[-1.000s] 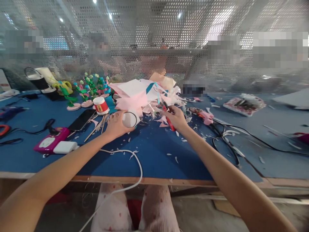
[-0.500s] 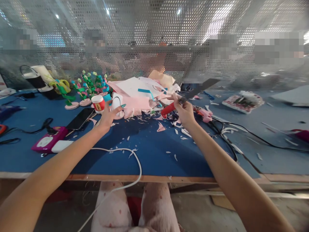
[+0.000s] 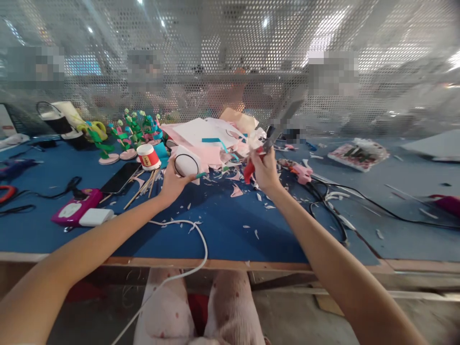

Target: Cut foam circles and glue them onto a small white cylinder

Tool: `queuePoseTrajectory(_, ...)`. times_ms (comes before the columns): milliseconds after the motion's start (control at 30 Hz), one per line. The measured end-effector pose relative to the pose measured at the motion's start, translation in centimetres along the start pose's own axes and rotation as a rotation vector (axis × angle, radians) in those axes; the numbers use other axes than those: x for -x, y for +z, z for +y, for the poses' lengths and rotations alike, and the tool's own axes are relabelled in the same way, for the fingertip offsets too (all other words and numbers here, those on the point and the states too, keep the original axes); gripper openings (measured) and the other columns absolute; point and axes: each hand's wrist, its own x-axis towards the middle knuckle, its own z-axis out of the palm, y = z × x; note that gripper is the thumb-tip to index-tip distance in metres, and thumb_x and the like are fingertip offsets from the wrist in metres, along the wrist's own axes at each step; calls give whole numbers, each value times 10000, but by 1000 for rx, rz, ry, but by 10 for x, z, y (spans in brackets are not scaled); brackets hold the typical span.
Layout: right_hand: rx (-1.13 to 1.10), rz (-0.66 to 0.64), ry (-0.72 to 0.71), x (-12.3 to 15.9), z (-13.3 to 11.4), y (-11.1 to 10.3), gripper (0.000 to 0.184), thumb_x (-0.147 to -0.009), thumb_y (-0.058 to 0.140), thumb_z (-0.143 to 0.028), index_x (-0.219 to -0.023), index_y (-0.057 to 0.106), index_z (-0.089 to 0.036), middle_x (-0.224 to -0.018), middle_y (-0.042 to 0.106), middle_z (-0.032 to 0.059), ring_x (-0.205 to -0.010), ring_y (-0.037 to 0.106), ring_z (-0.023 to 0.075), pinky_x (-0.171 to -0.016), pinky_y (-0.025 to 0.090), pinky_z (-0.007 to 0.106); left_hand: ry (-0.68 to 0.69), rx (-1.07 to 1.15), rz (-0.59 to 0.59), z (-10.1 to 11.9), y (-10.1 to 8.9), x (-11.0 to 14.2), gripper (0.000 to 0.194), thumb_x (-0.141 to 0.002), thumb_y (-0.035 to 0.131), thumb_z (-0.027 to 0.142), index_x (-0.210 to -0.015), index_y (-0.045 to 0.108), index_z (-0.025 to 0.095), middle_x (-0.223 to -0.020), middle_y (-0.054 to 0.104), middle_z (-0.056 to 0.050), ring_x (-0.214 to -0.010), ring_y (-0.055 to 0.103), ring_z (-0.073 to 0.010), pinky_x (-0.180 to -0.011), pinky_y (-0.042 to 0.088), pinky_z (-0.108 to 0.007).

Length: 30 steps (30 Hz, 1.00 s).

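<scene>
My left hand (image 3: 172,179) is closed around a white paper cup (image 3: 186,164) lying on its side, its black-rimmed mouth facing me, just above the blue table (image 3: 223,225). My right hand (image 3: 265,167) grips the red handles of a pair of scissors (image 3: 268,143), whose dark blades point up and to the right, blurred by motion. Both hands are in front of a heap of pink and white paper scraps (image 3: 212,139).
A red-and-white cup (image 3: 147,156), wooden sticks, a black phone (image 3: 120,178), a pink device (image 3: 76,211) and paper flower figures (image 3: 134,127) lie to the left. Black cables (image 3: 338,201) run to the right. A white cable (image 3: 187,249) hangs over the front edge. Behind is a perforated screen.
My left hand let the cup go beside the paper pile, then took it again and tilted its mouth toward me. My right hand raised the scissors, swinging the blades upward.
</scene>
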Motion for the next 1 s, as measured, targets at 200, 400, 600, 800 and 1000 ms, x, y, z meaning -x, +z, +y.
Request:
queuePoseTrajectory(200, -323, -280, 206, 6, -13, 4, 415, -705, 661, -537, -846, 395, -251, -698, 550, -40, -600, 596, 134, -531, 521, 285, -244, 461, -17, 7, 31, -16, 566, -524, 834, 374, -939, 494, 192, -980, 639, -34, -737, 662, -161, -625, 599, -307)
queuePoseTrajectory(400, -405, -553, 448, 24, -21, 4, 486, -619, 763, -505, -833, 422, -231, -545, 596, -67, -301, 467, 102, -275, 370, 243, -294, 607, -26, 10, 42, -17, 533, -578, 830, 302, -929, 436, 224, -840, 647, 29, -699, 688, -143, -691, 615, -328)
queuePoseTrajectory(600, -387, -555, 487, 36, -30, 12, 733, -725, 721, -348, -1345, 369, -173, -493, 577, -100, -285, 454, 97, -271, 372, 213, -267, 596, -62, 3, 37, -14, 522, -540, 851, 293, -917, 501, 207, -817, 659, 44, -712, 672, -116, -706, 603, -283)
queuePoseTrajectory(800, -420, -549, 484, 41, -40, 12, 807, -767, 670, -286, -1470, 319, -102, -448, 516, -104, -290, 422, 78, -270, 376, 200, -283, 624, -195, 2, 39, -13, 557, -472, 876, 320, -913, 565, 182, -841, 706, 9, -721, 674, -126, -676, 581, -263)
queuePoseTrajectory(1000, -430, -528, 472, 46, -44, 12, 830, -758, 677, -301, -1479, 315, -106, -445, 511, -103, -293, 424, 80, -266, 371, 199, -299, 608, -220, 4, 40, -10, 556, -437, 886, 345, -889, 628, 148, -825, 723, -20, -677, 675, -137, -636, 576, -262)
